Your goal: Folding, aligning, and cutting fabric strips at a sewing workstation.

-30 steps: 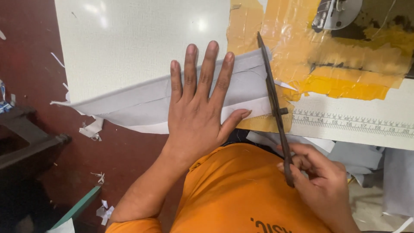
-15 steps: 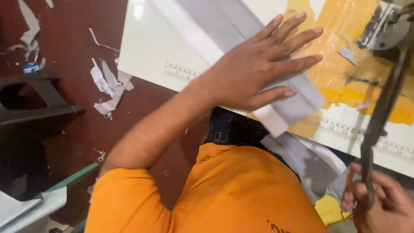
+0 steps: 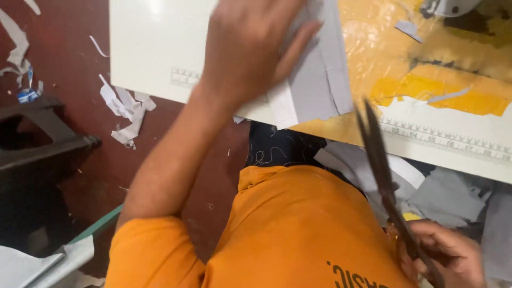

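left hand motion-blurred, fingertips cut off by top edge | grey fabric partly hidden under it | right hand clipped at bottom edge | scissors blades blurred, handles hidden in grip

**Orange short-sleeved shirt, bare forearms**

The person wears a bright orange T-shirt with short sleeves; the left sleeve ends well above the left hand, leaving the forearm bare. Dark printed lettering sits low on the shirt, just beside the right hand.
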